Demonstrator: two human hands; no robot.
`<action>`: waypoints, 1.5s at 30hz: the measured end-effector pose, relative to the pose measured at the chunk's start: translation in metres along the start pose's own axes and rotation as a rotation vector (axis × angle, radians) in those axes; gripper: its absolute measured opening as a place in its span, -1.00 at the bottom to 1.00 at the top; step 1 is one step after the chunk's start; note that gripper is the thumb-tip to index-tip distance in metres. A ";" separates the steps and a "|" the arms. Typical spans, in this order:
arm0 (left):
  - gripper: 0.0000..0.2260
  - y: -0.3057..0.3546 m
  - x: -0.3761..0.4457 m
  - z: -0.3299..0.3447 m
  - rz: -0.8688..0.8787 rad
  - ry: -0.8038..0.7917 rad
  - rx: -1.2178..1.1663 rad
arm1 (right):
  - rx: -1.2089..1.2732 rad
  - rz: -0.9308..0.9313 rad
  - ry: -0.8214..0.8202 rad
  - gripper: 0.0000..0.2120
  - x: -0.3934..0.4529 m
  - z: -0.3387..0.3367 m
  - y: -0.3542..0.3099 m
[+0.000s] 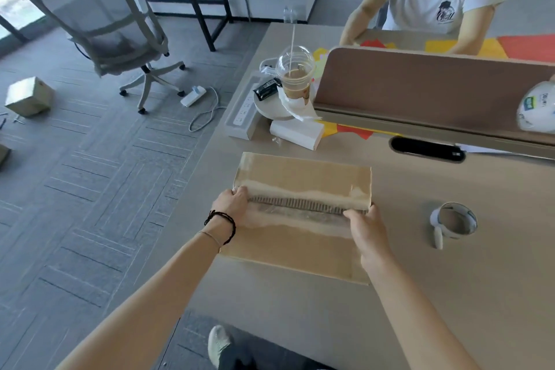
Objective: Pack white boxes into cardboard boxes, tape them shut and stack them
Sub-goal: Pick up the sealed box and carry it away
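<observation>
Cardboard box (pixel 300 216): lies flat on the worktop (pixel 435 294) directly in front of the person, a strip of old clear tape running along its middle crease.
Long axis: the crease runs left to right across the view, tilted slightly down towards the right.
Left hand (pixel 231 204): at the left end of the crease, fingers (pixel 241 191) curled over the edge and gripping the cardboard.
Right hand (pixel 365 228): at the right end of the crease, fingers (pixel 350 214) pressed onto the fold and holding the cardboard there.
Key relation: both hands sit on opposite ends of the same fold line, so neither is nearer; the box spans the gap between them.
Likely step: opening the flattened box along that crease, which would call for the two ends to move together.
Tape roll (pixel 453 221): on the worktop to the right of the box, nearer the right hand, untouched.
White box (pixel 297 134): beyond the cardboard's far edge, apart from it, not yet packed.
</observation>
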State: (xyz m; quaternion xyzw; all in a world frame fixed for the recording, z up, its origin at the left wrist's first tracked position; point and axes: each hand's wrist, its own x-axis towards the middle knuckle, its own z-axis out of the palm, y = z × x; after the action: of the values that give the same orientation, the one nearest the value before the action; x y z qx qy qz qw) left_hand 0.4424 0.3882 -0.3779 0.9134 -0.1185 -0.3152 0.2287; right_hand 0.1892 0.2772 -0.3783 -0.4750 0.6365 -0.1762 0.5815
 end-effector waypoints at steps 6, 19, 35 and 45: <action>-0.65 -0.068 0.012 -0.057 0.008 0.030 -0.058 | -0.055 -0.063 0.000 -0.75 -0.045 0.070 -0.012; -0.49 -0.278 0.076 -0.302 -0.044 0.066 -0.210 | -0.150 -0.131 -0.131 -0.71 -0.182 0.350 -0.042; -0.55 -0.359 0.264 -0.451 -0.206 0.104 -0.321 | -0.236 -0.111 -0.266 -0.69 -0.150 0.619 -0.120; -0.51 -0.251 0.457 -0.521 -0.089 0.005 -0.250 | -0.166 -0.047 -0.113 -0.64 -0.048 0.725 -0.229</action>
State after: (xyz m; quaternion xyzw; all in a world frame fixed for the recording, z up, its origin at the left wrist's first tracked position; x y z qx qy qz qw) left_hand 1.1419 0.6196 -0.3770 0.8830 -0.0373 -0.3351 0.3267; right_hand 0.9330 0.4421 -0.3627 -0.5456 0.6037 -0.1092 0.5709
